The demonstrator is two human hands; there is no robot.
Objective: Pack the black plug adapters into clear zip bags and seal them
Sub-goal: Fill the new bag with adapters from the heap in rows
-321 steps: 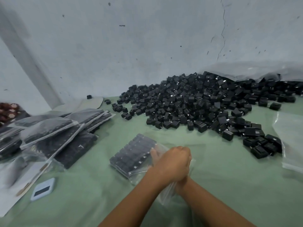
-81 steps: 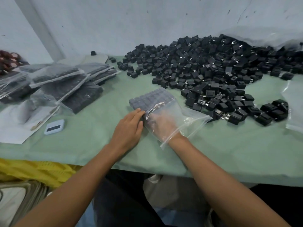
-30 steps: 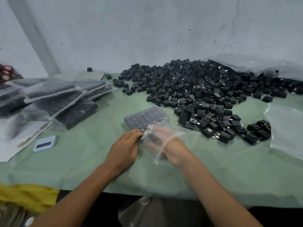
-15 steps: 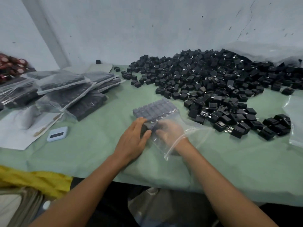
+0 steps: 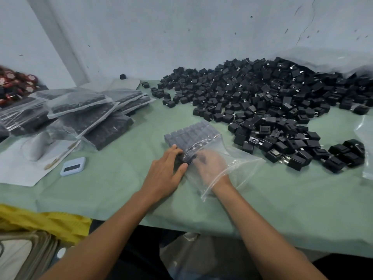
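Note:
A clear zip bag (image 5: 240,160) lies on the green table cover, with rows of black plug adapters (image 5: 191,134) packed at its far end. My right hand (image 5: 210,166) is inside the bag through its open mouth, its fingertips at the nearest adapters. The plastic blurs its fingers. My left hand (image 5: 165,172) rests outside on the bag's left side, fingers straight, touching the packed rows. A big heap of loose black plug adapters (image 5: 268,102) spreads over the table behind and to the right.
Filled, sealed bags (image 5: 84,112) are stacked at the left. A small light-blue device (image 5: 73,166) and white paper (image 5: 18,170) lie near them. More clear plastic (image 5: 366,142) sits at the right edge. The table's front edge (image 5: 201,225) is close to me.
The camera has shifted a little. Both hands stay at the bag, the right one inside it and the left one against its side.

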